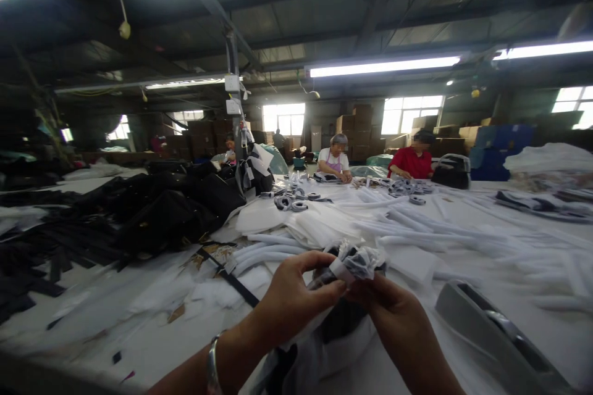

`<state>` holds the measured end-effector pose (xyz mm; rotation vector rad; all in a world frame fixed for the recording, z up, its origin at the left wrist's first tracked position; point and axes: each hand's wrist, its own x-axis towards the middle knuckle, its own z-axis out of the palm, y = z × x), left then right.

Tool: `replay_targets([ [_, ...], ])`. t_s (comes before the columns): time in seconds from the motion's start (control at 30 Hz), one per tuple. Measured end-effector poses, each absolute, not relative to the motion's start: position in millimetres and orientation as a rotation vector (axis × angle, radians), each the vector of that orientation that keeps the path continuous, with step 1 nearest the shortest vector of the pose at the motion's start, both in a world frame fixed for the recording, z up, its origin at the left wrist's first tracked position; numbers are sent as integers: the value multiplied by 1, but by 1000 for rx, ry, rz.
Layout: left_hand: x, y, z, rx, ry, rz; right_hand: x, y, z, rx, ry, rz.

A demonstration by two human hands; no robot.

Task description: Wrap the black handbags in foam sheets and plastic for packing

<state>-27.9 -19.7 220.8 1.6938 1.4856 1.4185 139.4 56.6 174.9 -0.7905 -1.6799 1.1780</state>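
1. Lower centre of the frame, there it was: a dark bundle in crumpled clear plastic (365, 261), caught between the left hand (294, 293) and the right hand (401, 308).
2. The left hand, clearly nearer, had thumb and forefinger pinched about a short flat white strip (341, 271) on the plastic.
3. The right hand gripped the bundle from its right, fingertips partly hidden.
4. The crumpled plastic stretched roughly left to right.
5. Lower right, a long grey plastic dispenser (482, 324) slanted across the white counter (155, 345), nearer the right hand, not touching.
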Motion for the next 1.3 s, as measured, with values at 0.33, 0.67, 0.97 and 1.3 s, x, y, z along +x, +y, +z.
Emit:
replay_targets([
  [0.33,-23,-23,219,1532,1385,1440,137,61,181,-934,-1667,1115],
  [0.67,-25,-23,215,1715,1444,1444,124,52,184,-874,-1586,1043],
  [0.97,-39,-13,215,1566,1320,1406,129,51,184,-560,-1545,1568],
  [1.3,-93,9,198,1115,1161,1386,170,124,91,-1127,-1719,724],
])
